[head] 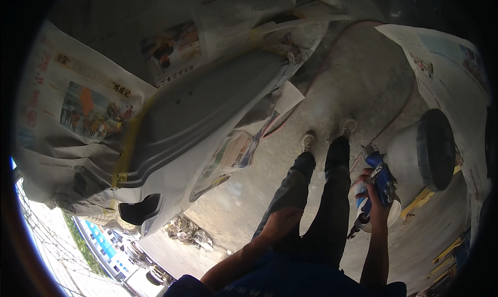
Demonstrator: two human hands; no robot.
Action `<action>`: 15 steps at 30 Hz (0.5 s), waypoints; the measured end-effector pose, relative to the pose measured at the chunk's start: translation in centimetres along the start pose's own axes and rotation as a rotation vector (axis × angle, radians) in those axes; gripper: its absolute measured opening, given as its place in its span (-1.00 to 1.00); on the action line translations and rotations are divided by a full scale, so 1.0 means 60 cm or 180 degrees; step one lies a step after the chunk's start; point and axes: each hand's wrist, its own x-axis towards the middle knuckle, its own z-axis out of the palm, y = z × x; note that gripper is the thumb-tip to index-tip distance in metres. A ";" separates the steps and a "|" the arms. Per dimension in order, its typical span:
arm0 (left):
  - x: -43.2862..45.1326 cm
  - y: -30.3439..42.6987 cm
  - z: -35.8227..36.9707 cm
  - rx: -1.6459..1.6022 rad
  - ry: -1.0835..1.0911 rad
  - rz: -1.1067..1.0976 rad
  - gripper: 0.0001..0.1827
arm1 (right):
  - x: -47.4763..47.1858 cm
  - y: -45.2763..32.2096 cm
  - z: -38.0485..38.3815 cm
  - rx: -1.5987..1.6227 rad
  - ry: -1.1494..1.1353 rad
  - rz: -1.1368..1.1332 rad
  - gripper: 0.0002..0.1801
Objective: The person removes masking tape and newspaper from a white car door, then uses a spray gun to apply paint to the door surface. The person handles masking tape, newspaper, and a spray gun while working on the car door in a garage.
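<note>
My right hand [375, 196] grips a blue spray gun [383, 176], its fingers wrapped around the handle. A large pale cup with a black lid [435, 149] sits on the gun. Over my thigh hangs my left hand [286, 217]; its fingers are hidden from this angle. To the left is a vehicle body panel [202, 106] with a dull grey area and a few small dark spots. Masking newspaper [97, 102] surrounds that area, held by yellow masking tape [126, 153]. Below the grey area the panel is pale, with a dark opening [141, 209] at its lower end.
A thin reddish hose [288, 120] runs along the concrete floor [241, 198]. Crumpled paper [188, 233] lies near the panel's lower end. More newspaper [432, 56] hangs at the right, above a yellow bar [420, 203]. Bright outdoors shows at lower left.
</note>
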 end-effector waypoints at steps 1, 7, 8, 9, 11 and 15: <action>-0.004 -0.008 0.000 0.0047 -0.0023 0.0034 -0.66 | -0.021 0.009 -0.008 -0.0004 0.0147 -0.0117 -0.49; -0.008 -0.050 0.026 0.0380 -0.0173 0.0471 -0.78 | -0.160 0.060 -0.044 -0.0081 0.0845 -0.0494 -0.63; -0.012 -0.054 0.038 0.0425 -0.0172 0.0597 -0.79 | -0.189 0.069 -0.051 -0.0105 0.0895 -0.0682 -0.63; -0.013 -0.056 0.051 0.0462 -0.0163 0.0686 -0.79 | -0.211 0.078 -0.061 -0.0102 0.0973 -0.0766 -0.62; -0.026 -0.064 0.075 0.0347 -0.0292 0.0740 -0.80 | -0.272 0.095 -0.078 0.0081 0.1135 -0.0874 -0.60; -0.067 -0.090 0.129 0.0320 -0.0416 0.1325 -0.81 | -0.423 0.128 -0.123 0.0221 0.1619 -0.0936 -0.54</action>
